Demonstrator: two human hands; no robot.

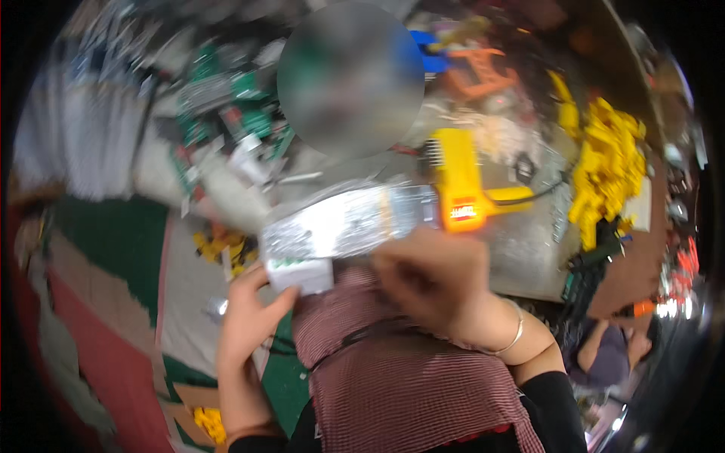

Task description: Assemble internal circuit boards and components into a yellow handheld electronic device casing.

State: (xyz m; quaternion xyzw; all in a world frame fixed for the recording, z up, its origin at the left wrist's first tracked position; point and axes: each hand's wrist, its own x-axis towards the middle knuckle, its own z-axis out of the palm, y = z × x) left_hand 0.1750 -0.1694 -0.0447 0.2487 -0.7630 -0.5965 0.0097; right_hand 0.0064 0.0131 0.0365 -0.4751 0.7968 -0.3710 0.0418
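My left hand (251, 313) is at the near left corner of a shiny clear plastic-wrapped bundle (340, 226). It grips a white card with green print (303, 276), thumb along the near edge and fingers on its left side. Whether the card is attached to the bundle cannot be told. My right hand (434, 279), a bangle on its wrist, is curled near the right end of the bundle. Motion smears its fingers, so anything in them is hidden. Just beyond it lies a yellow device (459, 177) with an orange end and a dark cord.
Green and white pieces (249, 113) clutter the table's far left. An orange frame-shaped part (479, 73) lies at the far right, and a yellow heap (608, 166) on the right. White sacks (91, 128) stand far left. Another person's arm (596, 347) shows at lower right.
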